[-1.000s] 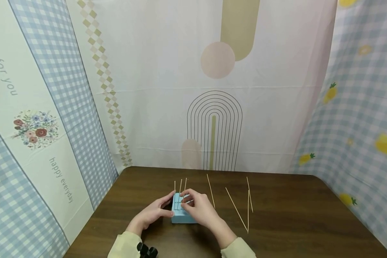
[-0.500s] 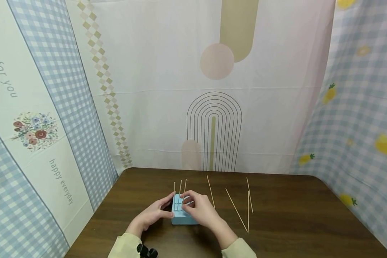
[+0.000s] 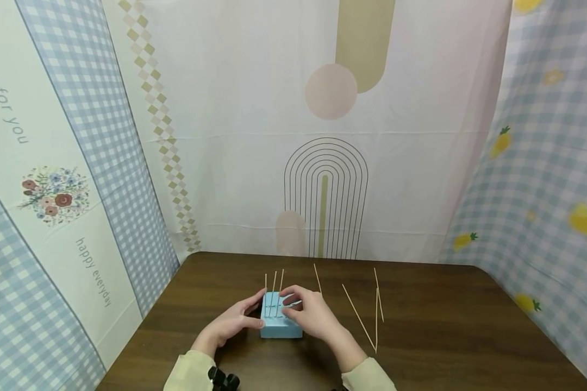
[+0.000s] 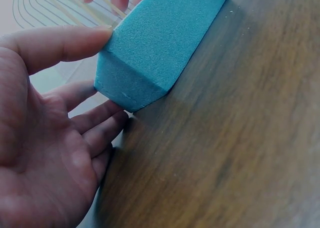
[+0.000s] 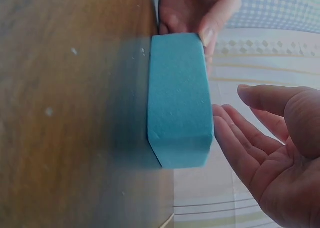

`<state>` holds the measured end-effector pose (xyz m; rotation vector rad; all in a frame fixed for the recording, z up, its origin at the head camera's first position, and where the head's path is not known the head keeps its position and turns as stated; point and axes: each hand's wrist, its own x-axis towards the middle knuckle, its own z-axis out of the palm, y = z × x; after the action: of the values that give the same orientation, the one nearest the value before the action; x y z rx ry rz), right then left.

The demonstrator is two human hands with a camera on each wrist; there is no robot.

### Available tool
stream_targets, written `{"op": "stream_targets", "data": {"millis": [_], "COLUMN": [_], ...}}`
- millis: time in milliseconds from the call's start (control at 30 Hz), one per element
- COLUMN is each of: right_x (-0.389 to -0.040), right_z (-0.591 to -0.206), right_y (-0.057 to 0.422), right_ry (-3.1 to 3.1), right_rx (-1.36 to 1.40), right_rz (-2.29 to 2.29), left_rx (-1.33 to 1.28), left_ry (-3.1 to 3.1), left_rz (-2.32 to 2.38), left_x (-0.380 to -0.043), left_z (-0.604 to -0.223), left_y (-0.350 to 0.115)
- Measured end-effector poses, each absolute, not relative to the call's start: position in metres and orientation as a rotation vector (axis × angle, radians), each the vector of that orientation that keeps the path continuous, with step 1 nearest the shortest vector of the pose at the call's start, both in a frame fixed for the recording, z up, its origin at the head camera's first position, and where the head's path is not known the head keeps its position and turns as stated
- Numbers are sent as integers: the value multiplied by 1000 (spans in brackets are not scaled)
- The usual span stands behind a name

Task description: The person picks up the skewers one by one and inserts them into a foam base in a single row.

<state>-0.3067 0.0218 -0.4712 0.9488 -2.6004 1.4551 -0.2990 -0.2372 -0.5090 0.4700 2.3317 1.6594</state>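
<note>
On the table sits a light blue foam block (image 3: 281,330), with three thin wooden sticks (image 3: 274,282) standing upright in its left part. The left hand (image 3: 232,323) holds the block at its left end; in the left wrist view the thumb presses the top edge and the fingers lie against the end face. Just right of the upright sticks, the right hand (image 3: 315,316) hovers over the block's right side. Its fingers (image 5: 235,138) are spread and relaxed, with nothing between them. It covers part of the block's top in the head view.
Several loose wooden sticks (image 3: 357,315) lie to the right on the brown table (image 3: 445,326). One stick (image 3: 317,277) behind the right hand is partly hidden by it. A patterned cloth (image 3: 235,163) hangs behind the table, with checked cloths on both sides.
The right hand has let go of the rightmost upright stick and drawn back a little to the right. That stick stays standing. The left hand keeps its place on the block.
</note>
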Motion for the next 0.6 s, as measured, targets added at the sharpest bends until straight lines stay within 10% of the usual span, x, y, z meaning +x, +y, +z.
{"op": "stream_targets", "data": {"millis": [600], "right_x": [-315], "right_z": [-466], "right_y": [41], "right_ry": [-2654], "right_rx": [893], "right_rz": [1436], "left_rx": [468], "left_ry": [2329], "left_rz": [1662], "left_x": [-300], "left_z": [-509], "left_y": [-237]}}
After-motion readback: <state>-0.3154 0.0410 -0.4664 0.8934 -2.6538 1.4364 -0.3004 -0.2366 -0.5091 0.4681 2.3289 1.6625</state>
